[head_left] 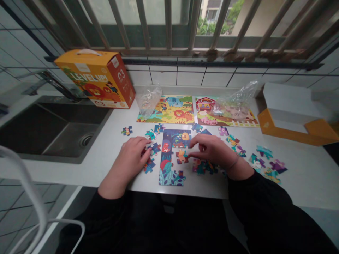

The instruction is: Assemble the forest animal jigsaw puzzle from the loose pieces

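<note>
A partly joined jigsaw puzzle (166, 165) lies on the white counter, its dark blue and teal pieces forming a left column with parts of the top and bottom rows. Inside this frame sits an orange animal puzzle piece (181, 156). My right hand (212, 150) is at the puzzle's right side, thumb and index finger apart; the thumb tip is at the orange piece's right edge, and whether it touches cannot be made out. My left hand (135, 153) rests on the counter, fingers loosely bent and apart, beside loose blue pieces (155, 148). No piece shows in it.
Loose pieces (265, 151) lie scattered to the right. Behind are a yellow savanna puzzle (180, 102) and a farm puzzle (205, 120), with clear plastic bags (149, 102) on them. A puzzle box (97, 81) stands beside the sink (60, 158); an open box (291, 130) lies right.
</note>
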Action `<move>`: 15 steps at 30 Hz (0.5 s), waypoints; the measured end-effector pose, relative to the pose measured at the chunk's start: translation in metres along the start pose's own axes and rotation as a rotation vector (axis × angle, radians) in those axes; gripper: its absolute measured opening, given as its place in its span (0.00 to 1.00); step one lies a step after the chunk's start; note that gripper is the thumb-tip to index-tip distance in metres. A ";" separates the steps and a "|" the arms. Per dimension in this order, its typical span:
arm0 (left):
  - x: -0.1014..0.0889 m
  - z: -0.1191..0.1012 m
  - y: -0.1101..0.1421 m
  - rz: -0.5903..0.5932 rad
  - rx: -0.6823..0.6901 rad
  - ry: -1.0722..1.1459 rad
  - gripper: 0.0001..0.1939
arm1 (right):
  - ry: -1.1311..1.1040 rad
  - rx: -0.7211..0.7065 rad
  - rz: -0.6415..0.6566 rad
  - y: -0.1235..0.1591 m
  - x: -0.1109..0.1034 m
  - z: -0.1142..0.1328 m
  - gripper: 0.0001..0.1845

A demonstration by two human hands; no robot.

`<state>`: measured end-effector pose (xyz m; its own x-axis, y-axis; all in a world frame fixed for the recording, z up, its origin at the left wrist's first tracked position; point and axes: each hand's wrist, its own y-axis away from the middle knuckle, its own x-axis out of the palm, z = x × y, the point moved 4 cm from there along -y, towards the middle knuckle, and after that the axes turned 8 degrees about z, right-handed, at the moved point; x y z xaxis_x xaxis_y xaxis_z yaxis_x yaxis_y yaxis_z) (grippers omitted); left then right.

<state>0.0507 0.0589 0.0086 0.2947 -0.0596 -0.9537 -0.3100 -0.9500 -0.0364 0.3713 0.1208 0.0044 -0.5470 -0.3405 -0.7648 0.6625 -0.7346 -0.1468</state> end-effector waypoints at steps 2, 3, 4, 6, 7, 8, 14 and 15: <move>-0.010 0.018 0.010 0.040 -0.088 -0.042 0.17 | -0.027 -0.073 0.113 -0.002 0.011 0.008 0.14; -0.015 0.028 0.017 0.067 -0.133 -0.060 0.18 | -0.029 -0.100 0.168 -0.002 0.017 0.012 0.14; -0.020 0.038 0.023 0.094 -0.176 -0.078 0.20 | -0.018 -0.115 0.218 -0.003 0.022 0.016 0.14; -0.029 0.056 0.036 0.126 -0.246 -0.117 0.22 | 0.026 -0.115 0.285 -0.004 0.029 0.020 0.14; -0.032 0.062 0.042 0.140 -0.265 -0.124 0.23 | 0.046 -0.106 0.305 -0.004 0.031 0.021 0.13; -0.035 0.067 0.046 0.153 -0.270 -0.120 0.23 | 0.058 -0.097 0.316 -0.004 0.033 0.021 0.12; -0.033 0.068 0.053 0.224 -0.177 -0.027 0.21 | 0.035 -0.079 0.318 -0.002 0.033 0.016 0.10; -0.032 0.065 0.052 0.213 -0.171 -0.018 0.22 | 0.032 -0.080 0.315 -0.002 0.032 0.016 0.10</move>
<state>-0.0336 0.0316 0.0174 0.2226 -0.2594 -0.9398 -0.2055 -0.9548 0.2149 0.3441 0.1020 -0.0101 -0.2934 -0.5237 -0.7998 0.8353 -0.5473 0.0519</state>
